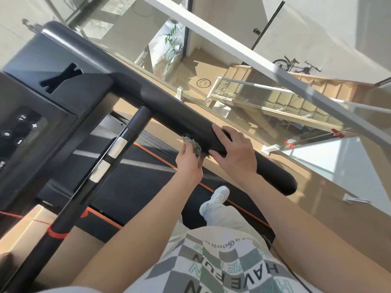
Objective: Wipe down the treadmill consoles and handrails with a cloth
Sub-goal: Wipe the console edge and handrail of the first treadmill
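Watching through the head camera, I see my left hand (188, 160) pinching a crumpled grey-green cloth (195, 146) against the near side of the black padded handrail (179, 117). My right hand (234, 149) grips that same handrail just beside the cloth, fingers draped over the top and thumb along the near edge. The console (27, 127), with its round buttons, sits at the left, well apart from both hands. Below, a white shoe (218, 196) stands on the treadmill belt (131, 166).

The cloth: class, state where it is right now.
Head view, near centre: the cloth is bunched in the left hand against the near side of the handrail, just left of the right hand.
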### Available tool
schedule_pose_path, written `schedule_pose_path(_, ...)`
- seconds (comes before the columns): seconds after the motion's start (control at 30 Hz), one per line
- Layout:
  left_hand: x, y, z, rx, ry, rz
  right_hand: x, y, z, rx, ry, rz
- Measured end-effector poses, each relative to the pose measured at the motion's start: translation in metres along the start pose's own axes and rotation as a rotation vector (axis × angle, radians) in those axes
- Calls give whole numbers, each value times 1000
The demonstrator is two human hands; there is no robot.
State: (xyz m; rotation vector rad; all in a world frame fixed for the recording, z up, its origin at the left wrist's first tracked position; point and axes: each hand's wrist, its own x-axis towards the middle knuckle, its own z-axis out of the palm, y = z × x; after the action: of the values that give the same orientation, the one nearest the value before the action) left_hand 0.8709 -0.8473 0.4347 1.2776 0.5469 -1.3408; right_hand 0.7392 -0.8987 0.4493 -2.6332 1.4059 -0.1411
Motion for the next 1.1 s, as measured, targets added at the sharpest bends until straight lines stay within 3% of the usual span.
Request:
schedule_pose_path(0.23,-4,53,-2,103,87,358,-1,1,-1,-26,-11,-8)
schedule_pose_path(0.37,-7,63,6,151,98,450,-2,1,-3,-8,-43,-10)
schedule_pose_path(0.53,-6,22,3,261,60,373,-3,11,-9,120,-123,-45)
schedule_pose_path(0.73,-19,-27,-6,345,-100,222,-2,20,-12,219,-197,-49)
schedule_pose_path(0.87,-17,-11,-6,345,-72,273,-13,22,-16,116,-195,-4)
schedule_pose_path(1.1,-23,-16,5,491,42,412,-78,61,-22,64,-61,273)
